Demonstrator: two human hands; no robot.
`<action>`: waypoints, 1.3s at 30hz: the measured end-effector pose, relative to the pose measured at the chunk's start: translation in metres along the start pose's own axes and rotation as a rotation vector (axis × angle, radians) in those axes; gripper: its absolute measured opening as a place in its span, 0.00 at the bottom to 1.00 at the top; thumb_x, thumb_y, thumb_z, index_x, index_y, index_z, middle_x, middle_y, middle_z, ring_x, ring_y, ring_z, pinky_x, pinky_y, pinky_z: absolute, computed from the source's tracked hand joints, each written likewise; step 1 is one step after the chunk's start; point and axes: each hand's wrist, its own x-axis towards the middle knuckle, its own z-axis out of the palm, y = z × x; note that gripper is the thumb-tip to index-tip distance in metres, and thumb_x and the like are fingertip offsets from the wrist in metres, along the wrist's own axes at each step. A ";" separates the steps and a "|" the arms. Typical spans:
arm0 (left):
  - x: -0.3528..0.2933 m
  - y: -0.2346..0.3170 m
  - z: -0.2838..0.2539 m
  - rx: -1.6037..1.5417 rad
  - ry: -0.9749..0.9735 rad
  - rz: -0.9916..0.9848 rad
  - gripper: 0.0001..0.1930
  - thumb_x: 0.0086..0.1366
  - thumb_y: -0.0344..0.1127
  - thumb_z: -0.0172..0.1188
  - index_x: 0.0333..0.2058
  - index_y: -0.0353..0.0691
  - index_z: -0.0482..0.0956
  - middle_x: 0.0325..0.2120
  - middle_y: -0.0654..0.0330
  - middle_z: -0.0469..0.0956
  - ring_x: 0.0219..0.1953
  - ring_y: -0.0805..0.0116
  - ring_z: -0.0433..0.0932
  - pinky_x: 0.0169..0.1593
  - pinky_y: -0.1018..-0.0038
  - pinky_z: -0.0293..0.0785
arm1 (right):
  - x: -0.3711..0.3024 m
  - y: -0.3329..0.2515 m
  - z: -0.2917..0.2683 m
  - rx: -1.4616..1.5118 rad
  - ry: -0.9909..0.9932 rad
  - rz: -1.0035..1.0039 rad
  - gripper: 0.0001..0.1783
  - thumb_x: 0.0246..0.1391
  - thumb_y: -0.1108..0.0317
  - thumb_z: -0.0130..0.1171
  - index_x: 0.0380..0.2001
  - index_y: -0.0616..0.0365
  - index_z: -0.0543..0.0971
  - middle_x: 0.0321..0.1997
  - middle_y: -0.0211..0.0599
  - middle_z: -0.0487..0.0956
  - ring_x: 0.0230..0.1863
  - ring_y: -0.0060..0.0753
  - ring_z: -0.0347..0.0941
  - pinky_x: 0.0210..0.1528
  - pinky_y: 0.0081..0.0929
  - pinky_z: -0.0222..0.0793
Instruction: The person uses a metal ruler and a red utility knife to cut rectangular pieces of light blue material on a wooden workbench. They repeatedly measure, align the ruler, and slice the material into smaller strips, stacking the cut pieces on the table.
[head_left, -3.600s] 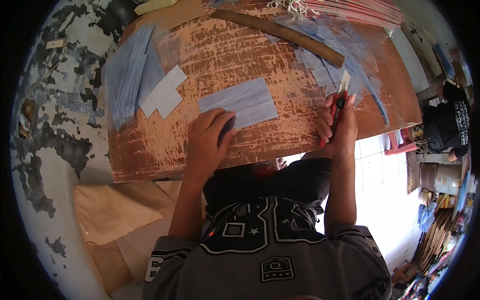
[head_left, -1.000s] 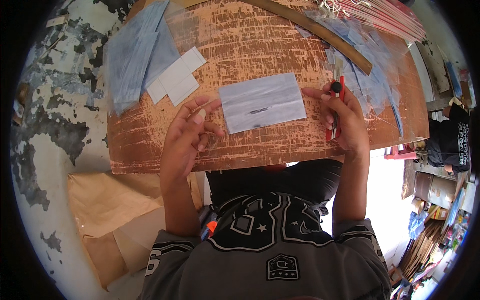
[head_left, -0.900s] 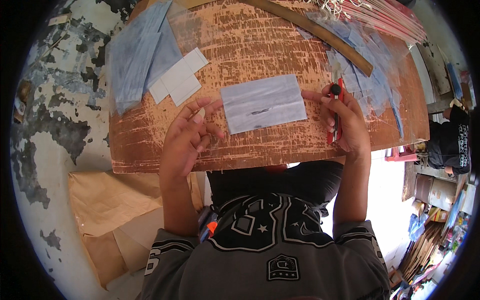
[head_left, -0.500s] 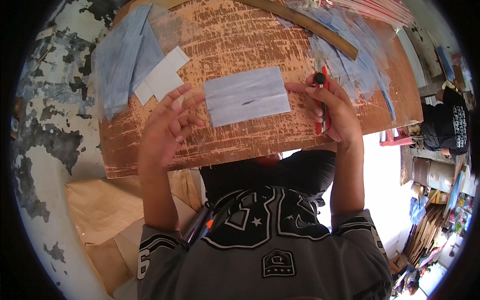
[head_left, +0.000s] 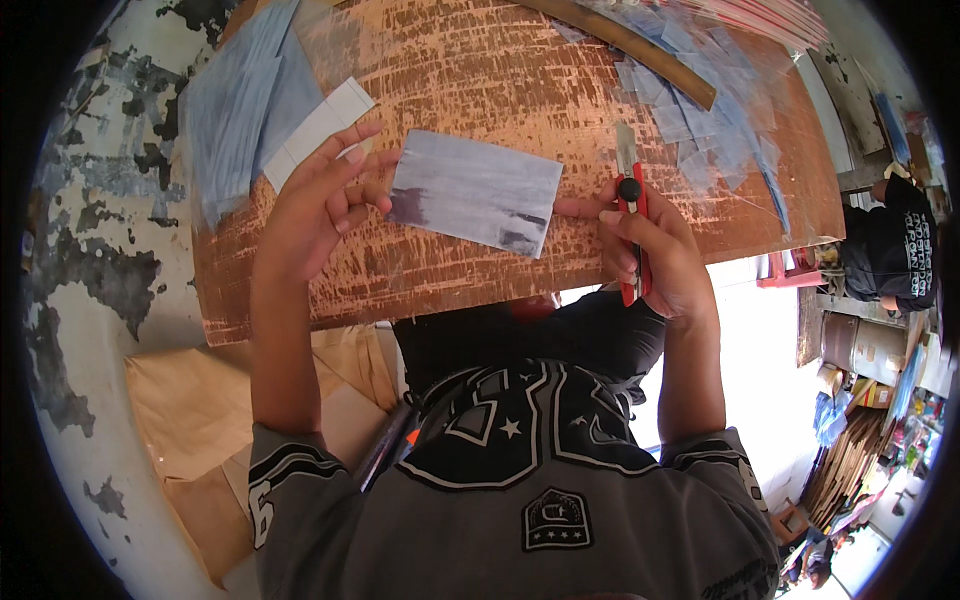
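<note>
A rectangular bluish-grey sheet or thin stack of plastic film [head_left: 475, 190] lies in front of me, tilted so that its right end is nearer, with dark glossy patches near two corners. My left hand [head_left: 318, 200] is at its left edge, fingers spread and fingertips against the edge. My right hand [head_left: 660, 245] grips a red utility knife [head_left: 640, 262] with a black knob and its blade out, pointing away from me. The right index finger reaches to the sheet's right edge. A white lined card [head_left: 325, 122] lies beyond my left hand.
Stacked bluish film [head_left: 235, 110] lies at the table's far left, with loose film pieces [head_left: 700, 110] at the far right. A brown strip [head_left: 630, 48] crosses the back of the worn wooden table [head_left: 450, 285]. Brown paper [head_left: 190, 400] sits below left; another person [head_left: 888, 245] is at right.
The film sheet has turned clockwise, its right end coming nearer. My right hand and the knife have moved a little toward me; my left hand has shifted slightly left and away.
</note>
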 end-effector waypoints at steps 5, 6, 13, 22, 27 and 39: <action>0.002 -0.004 0.001 -0.025 0.025 0.011 0.30 0.81 0.42 0.62 0.73 0.32 0.67 0.61 0.40 0.80 0.33 0.71 0.84 0.27 0.85 0.65 | -0.006 0.006 0.000 0.040 -0.015 0.019 0.08 0.70 0.75 0.56 0.49 0.58 0.72 0.60 0.69 0.85 0.19 0.16 0.66 0.22 0.18 0.64; 0.002 -0.005 0.000 -0.004 0.020 0.004 0.30 0.81 0.42 0.61 0.74 0.34 0.67 0.62 0.41 0.80 0.34 0.72 0.83 0.31 0.84 0.69 | -0.007 0.006 0.000 0.038 -0.017 0.025 0.08 0.70 0.76 0.56 0.49 0.58 0.72 0.60 0.68 0.85 0.19 0.16 0.66 0.22 0.18 0.64; 0.002 -0.007 0.002 0.126 0.054 -0.009 0.29 0.80 0.40 0.60 0.74 0.37 0.68 0.64 0.47 0.81 0.34 0.76 0.79 0.37 0.82 0.75 | -0.009 0.005 0.002 0.054 -0.010 0.033 0.08 0.70 0.75 0.56 0.50 0.59 0.72 0.57 0.64 0.86 0.20 0.16 0.66 0.22 0.19 0.64; 0.017 -0.014 0.032 0.685 0.056 0.448 0.15 0.80 0.34 0.61 0.60 0.37 0.83 0.57 0.58 0.84 0.43 0.69 0.83 0.48 0.73 0.78 | -0.026 -0.005 -0.002 -0.461 0.141 -0.014 0.18 0.75 0.63 0.62 0.59 0.65 0.78 0.37 0.36 0.84 0.24 0.18 0.72 0.28 0.21 0.69; 0.050 -0.025 0.052 1.080 -0.139 0.861 0.12 0.76 0.34 0.64 0.54 0.39 0.87 0.57 0.55 0.84 0.57 0.52 0.82 0.62 0.59 0.77 | -0.042 -0.028 -0.006 -0.947 -0.020 0.041 0.24 0.76 0.59 0.64 0.66 0.61 0.77 0.38 0.38 0.85 0.32 0.27 0.79 0.36 0.29 0.76; 0.101 -0.039 0.086 1.047 -0.450 0.998 0.15 0.75 0.42 0.66 0.57 0.51 0.88 0.65 0.57 0.81 0.66 0.50 0.77 0.70 0.55 0.72 | -0.021 -0.031 0.008 -1.451 -0.205 -0.171 0.22 0.73 0.60 0.62 0.66 0.49 0.76 0.48 0.50 0.88 0.47 0.60 0.87 0.48 0.53 0.80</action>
